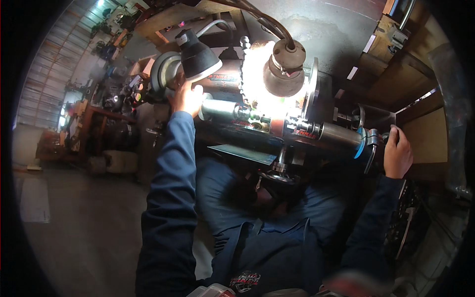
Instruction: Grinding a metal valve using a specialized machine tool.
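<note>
My left hand [185, 97] is at the left end of a bench machine, fingers curled against the part under the black lamp [195, 59], beside a round wheel [163, 67]; what it holds is unclear. My right hand [397, 151] is closed around a small knob or handle at the right end, beside a steel cylinder [341, 136] with a blue ring. Between them are a left spindle sleeve [221, 109], small bright fittings and a brightly lit area under a beige lamp housing [284, 72]. A metal handwheel [277, 177] hangs below.
A cluttered wooden bench [104, 111] stands at the left above a grey floor [89, 213]. Wooden boards [425, 133] and frames are at the right. A flat plate [242, 153] juts from the machine's front, close above my legs. Cables [262, 15] arch overhead.
</note>
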Motion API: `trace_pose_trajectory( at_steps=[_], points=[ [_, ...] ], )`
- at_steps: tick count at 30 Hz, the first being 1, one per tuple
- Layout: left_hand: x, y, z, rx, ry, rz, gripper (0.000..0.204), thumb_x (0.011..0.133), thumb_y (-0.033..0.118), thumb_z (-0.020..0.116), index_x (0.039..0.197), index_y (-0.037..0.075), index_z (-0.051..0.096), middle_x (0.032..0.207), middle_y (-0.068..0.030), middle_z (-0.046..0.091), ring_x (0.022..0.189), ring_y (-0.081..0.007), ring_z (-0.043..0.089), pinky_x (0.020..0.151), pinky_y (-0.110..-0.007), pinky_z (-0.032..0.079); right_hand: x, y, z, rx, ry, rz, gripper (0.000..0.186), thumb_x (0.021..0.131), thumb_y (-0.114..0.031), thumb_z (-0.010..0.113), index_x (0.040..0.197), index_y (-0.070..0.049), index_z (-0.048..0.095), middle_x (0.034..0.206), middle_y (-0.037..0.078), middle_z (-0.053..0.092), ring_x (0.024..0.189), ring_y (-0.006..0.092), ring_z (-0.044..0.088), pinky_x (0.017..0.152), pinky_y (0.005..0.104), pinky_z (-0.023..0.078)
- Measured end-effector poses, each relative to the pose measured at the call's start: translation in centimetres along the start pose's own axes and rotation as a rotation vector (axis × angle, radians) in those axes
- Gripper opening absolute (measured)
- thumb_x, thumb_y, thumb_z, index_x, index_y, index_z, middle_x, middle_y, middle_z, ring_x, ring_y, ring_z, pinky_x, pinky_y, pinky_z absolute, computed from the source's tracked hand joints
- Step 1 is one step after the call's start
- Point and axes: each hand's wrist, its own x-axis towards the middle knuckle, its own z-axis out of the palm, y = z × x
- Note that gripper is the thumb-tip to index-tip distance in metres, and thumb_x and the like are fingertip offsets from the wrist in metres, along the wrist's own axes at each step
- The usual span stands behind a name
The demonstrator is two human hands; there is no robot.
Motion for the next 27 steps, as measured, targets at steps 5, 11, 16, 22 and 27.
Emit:
trace_pose_trajectory(
  at_steps=[5, 11, 16, 22, 27],
  points=[
    [-0.1, 0.2, 0.0, 0.12, 0.081, -0.026, 0.053, 0.084, 0.023, 0.055, 0.136, 0.014, 0.05, 0.134, -0.0185, 0.055, 0.119, -0.037, 0.054, 0.101, -0.047, 0.041, -1.8, 1.3, 1.6, 0.132, 0.199, -0.103, 0.025, 0.096, -0.027, 0.055, 0.109, -0.014, 0.072, 0.105, 0.009, 0.072, 0.095, 0.0304, 0.067, 0.081, 0.039, 0.049],
    [-0.5, 1.0, -0.3, 0.066, 0.123, 0.037, 0.045, 0.082, 0.024, 0.057, 0.125, 0.012, 0.057, 0.119, -0.0203, 0.062, 0.106, -0.0384, 0.061, 0.093, -0.049, 0.046, -5.2, 3.3, 6.7, 0.236, 0.848, -0.319, 0.038, 0.104, -0.023, 0.039, 0.11, 0.003, 0.066, 0.101, 0.013, 0.071, 0.085, 0.0273, 0.067, 0.078, 0.0371, 0.047],
    [-0.3, 1.0, -0.1, 0.102, 0.114, 0.021, 0.042, 0.082, 0.024, 0.056, 0.122, 0.01, 0.058, 0.115, -0.0217, 0.064, 0.104, -0.0391, 0.061, 0.092, -0.047, 0.047, -4.9, 4.1, 8.4, 0.18, 1.099, -0.46, 0.041, 0.104, -0.025, 0.036, 0.114, 0.004, 0.063, 0.102, 0.014, 0.071, 0.083, 0.0287, 0.067, 0.078, 0.0371, 0.047],
    [-0.3, 0.2, -0.2, 0.126, 0.138, 0.041, 0.042, 0.084, 0.025, 0.054, 0.123, 0.01, 0.058, 0.117, -0.0219, 0.063, 0.103, -0.0405, 0.062, 0.092, -0.047, 0.047, -3.5, 1.8, 2.5, 0.181, 0.428, -0.28, 0.027, 0.1, -0.019, 0.047, 0.112, -0.011, 0.07, 0.105, 0.01, 0.072, 0.088, 0.0263, 0.068, 0.075, 0.0359, 0.048],
    [-0.4, 0.9, -0.3, 0.104, 0.128, 0.083, 0.042, 0.084, 0.023, 0.056, 0.124, 0.01, 0.058, 0.118, -0.0219, 0.063, 0.102, -0.0404, 0.062, 0.091, -0.047, 0.048, 0.2, 0.8, 0.4, 0.107, -0.05, -0.044, 0.031, 0.098, -0.033, 0.05, 0.105, -0.011, 0.071, 0.109, 0.015, 0.068, 0.098, 0.0376, 0.064, 0.084, 0.0415, 0.049]
  ],
)
